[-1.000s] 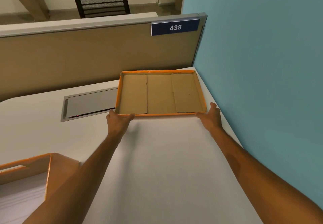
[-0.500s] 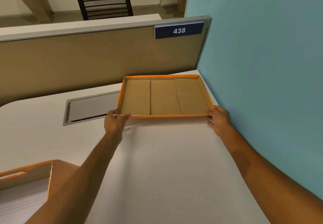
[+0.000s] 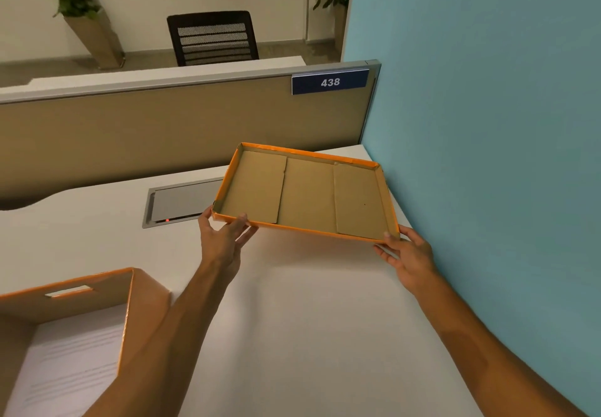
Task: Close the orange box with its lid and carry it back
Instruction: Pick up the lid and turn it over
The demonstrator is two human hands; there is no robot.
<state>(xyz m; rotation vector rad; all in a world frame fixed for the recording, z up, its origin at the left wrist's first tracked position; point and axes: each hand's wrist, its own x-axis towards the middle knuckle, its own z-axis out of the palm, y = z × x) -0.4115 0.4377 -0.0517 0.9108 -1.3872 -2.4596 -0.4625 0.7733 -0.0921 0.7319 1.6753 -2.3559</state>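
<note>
Lid in hand, hollow side up, box open at lower left.

I have my left hand point(image 3: 224, 237) and right hand point(image 3: 406, 254) closed on the near corners of the lid point(image 3: 309, 195), right of centre; I should flip it level before lowering onto the orange box point(image 3: 130, 299).

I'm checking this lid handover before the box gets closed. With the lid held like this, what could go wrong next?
1. The lid is held open side up, so it probably must be flipped; the left hand and right hand pinch only its near corners, so it might slip.
2. It hangs close to the blue wall and could bump it.
3. The papers in the orange box might block the lid.
</note>
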